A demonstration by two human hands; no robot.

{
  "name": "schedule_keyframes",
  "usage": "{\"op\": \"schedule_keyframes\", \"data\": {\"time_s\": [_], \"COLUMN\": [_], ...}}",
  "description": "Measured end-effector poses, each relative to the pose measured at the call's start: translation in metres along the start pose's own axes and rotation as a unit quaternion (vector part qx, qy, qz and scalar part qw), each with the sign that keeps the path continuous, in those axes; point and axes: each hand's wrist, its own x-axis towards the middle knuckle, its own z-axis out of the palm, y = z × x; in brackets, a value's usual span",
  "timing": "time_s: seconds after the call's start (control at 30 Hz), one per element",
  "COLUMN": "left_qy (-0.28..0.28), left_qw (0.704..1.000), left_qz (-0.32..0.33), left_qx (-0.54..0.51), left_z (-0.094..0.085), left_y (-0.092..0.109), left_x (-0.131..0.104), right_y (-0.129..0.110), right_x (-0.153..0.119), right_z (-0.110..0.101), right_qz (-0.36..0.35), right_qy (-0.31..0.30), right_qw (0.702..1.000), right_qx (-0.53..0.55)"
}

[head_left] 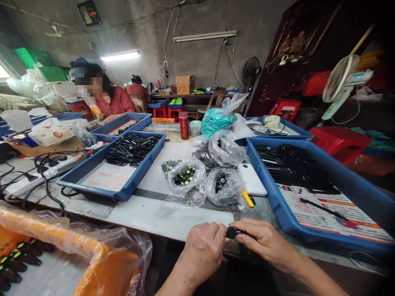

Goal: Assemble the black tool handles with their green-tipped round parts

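Observation:
Both hands meet at the front edge of the worktable. My left hand is closed in a fist, knuckles up, against one end of a small black plastic part. Fingers and thumb of my right hand pinch the same part from the other side. Most of it is hidden by the fingers, so its exact kind does not show. Just beyond lie a white board, an open clear bag of black pieces with yellow-green dots, and another bag of black parts. A yellow-handled tool lies beside the bags.
Blue trays of black parts stand left and right. A plastic-lined orange crate is at the lower left. Behind are a white phone-like slab, a red bottle, a teal-filled bag, a power strip and a seated co-worker.

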Motion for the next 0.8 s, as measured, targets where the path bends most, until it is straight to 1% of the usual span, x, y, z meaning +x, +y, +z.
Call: {"op": "schedule_keyframes", "data": {"time_s": [0.2,0.33,0.5,0.57,0.73,0.8], "left_qy": [0.004,-0.001,0.006,0.003,-0.009,-0.014], "left_qw": [1.0,1.0,1.0,1.0,1.0,0.999], "left_qz": [-0.004,-0.008,-0.006,-0.009,-0.017,-0.029], "left_qx": [0.006,-0.003,-0.007,-0.009,-0.019,-0.02], "left_z": [0.0017,0.0032,0.0026,0.0026,0.0066,0.0093], "left_y": [-0.0007,-0.0009,-0.0016,-0.0023,-0.0056,-0.0083], "left_x": [-0.0001,0.0001,0.0005,0.0006,-0.0004,-0.0014], "right_y": [-0.0005,-0.0018,-0.0021,-0.002,-0.0004,0.0027], "right_x": [0.0012,0.0039,0.0055,0.0057,0.0071,0.0082], "right_z": [0.0011,0.0033,0.0056,0.0062,0.009,0.0101], "right_qz": [0.009,-0.008,-0.039,-0.032,0.012,0.021], "right_qy": [0.003,0.013,0.025,0.02,0.001,0.006], "right_qw": [1.0,1.0,0.999,0.999,1.0,0.999], "right_qx": [0.026,0.014,-0.008,-0.004,0.016,0.033]}}
